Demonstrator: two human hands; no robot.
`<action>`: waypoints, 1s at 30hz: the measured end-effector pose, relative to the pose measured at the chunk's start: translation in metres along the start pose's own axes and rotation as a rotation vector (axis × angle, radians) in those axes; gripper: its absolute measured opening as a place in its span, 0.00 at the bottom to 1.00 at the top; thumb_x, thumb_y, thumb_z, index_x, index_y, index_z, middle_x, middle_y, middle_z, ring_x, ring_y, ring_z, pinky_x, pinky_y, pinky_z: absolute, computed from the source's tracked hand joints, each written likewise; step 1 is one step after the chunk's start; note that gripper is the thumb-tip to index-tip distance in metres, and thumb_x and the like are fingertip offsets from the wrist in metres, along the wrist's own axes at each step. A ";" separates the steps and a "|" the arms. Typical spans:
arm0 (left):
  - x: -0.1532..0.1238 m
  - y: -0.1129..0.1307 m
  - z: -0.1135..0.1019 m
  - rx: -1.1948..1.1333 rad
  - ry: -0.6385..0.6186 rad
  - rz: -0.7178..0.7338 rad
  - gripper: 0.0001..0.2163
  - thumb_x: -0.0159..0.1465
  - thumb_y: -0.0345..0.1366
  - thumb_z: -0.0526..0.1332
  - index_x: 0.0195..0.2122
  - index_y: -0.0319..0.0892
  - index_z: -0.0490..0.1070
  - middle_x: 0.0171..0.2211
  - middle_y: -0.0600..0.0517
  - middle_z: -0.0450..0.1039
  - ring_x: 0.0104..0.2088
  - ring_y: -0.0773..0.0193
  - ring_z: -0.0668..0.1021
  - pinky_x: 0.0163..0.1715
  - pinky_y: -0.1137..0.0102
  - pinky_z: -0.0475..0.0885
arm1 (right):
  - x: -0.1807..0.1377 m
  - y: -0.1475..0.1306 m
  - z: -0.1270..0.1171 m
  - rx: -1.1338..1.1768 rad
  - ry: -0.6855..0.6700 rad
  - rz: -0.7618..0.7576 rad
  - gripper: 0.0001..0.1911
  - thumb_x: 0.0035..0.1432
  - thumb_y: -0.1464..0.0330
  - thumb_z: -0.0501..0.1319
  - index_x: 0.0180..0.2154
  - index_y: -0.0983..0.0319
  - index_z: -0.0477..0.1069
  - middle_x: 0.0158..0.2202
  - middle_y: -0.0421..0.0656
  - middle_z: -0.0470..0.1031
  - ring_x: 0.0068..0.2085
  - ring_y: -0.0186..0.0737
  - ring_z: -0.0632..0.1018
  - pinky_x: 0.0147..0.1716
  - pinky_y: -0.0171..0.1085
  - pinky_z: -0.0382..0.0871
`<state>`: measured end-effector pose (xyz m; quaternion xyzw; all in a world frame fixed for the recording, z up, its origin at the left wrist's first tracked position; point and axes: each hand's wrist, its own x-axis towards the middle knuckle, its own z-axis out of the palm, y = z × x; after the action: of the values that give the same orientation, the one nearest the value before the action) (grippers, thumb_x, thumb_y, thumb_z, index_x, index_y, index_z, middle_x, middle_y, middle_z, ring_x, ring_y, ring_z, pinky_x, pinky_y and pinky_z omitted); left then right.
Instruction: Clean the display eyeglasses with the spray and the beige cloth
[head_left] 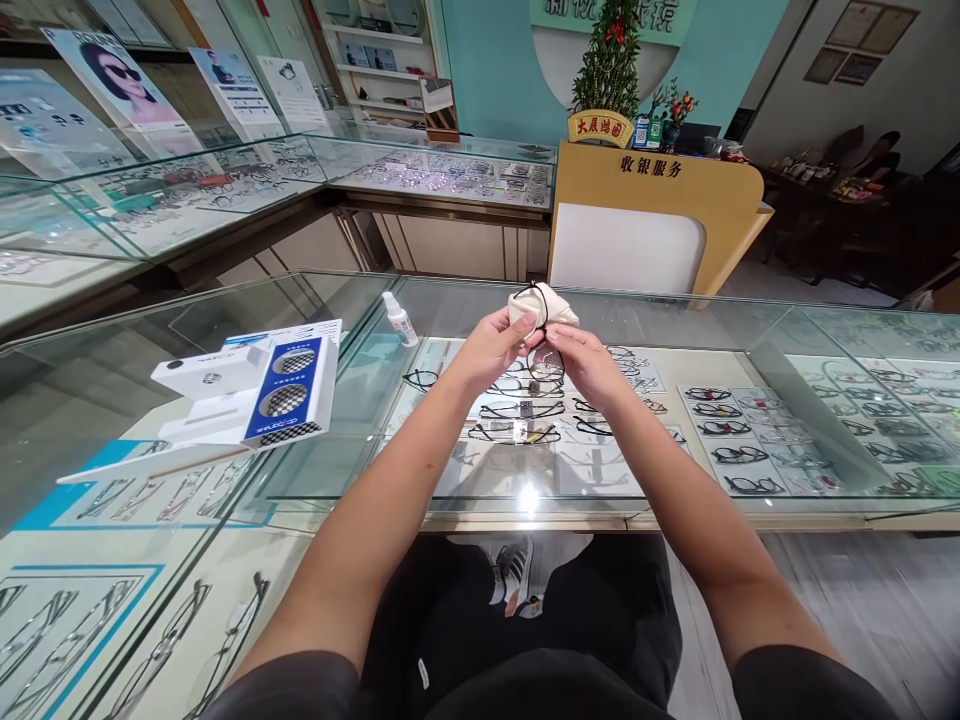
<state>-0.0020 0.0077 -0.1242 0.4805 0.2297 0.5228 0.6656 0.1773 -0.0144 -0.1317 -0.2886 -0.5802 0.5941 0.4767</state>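
Observation:
Both my hands are raised over the glass counter [337, 475], close together around a pair of dark-rimmed eyeglasses [545, 362] and a cream cleaning cloth [556, 303]. My left hand [496, 345] is closed on the eyeglasses, its thumb against the cloth. My right hand [583, 352] pinches the cloth beside the frame. One round lens hangs below the fingers; the cloth covers the other part of the glasses. To the left of my hands, a small white spray bottle [400, 320] stands on the glass.
A white and blue display box [289, 390] stands on the counter at left. Under the glass lie rows of eyeglasses [739, 455]. Further glass showcases [442, 180] line the back. A yellow cashier desk [652, 175] with a plant [609, 60] stands beyond.

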 end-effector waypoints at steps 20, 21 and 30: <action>-0.007 0.016 0.010 0.018 -0.124 0.030 0.26 0.57 0.57 0.81 0.33 0.39 0.76 0.22 0.52 0.72 0.23 0.67 0.73 0.25 0.70 0.71 | -0.003 -0.006 0.003 -0.019 -0.029 0.009 0.22 0.62 0.47 0.71 0.36 0.59 0.86 0.36 0.46 0.84 0.41 0.43 0.78 0.44 0.40 0.70; -0.008 0.018 0.011 0.004 -0.142 0.021 0.25 0.55 0.54 0.83 0.34 0.39 0.77 0.23 0.52 0.73 0.24 0.68 0.73 0.26 0.70 0.71 | -0.002 -0.007 0.002 -0.004 -0.019 0.016 0.22 0.61 0.47 0.71 0.36 0.59 0.86 0.36 0.46 0.84 0.40 0.43 0.78 0.43 0.41 0.71; -0.004 0.001 0.014 0.086 0.030 0.157 0.29 0.55 0.62 0.80 0.34 0.41 0.75 0.22 0.55 0.73 0.15 0.73 0.67 0.18 0.71 0.61 | -0.006 -0.003 0.010 -0.136 -0.063 -0.045 0.21 0.66 0.48 0.68 0.35 0.58 0.87 0.38 0.45 0.84 0.41 0.44 0.76 0.49 0.43 0.71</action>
<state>0.0074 -0.0013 -0.1183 0.5173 0.2238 0.5702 0.5977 0.1710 -0.0241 -0.1288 -0.2884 -0.6403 0.5513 0.4505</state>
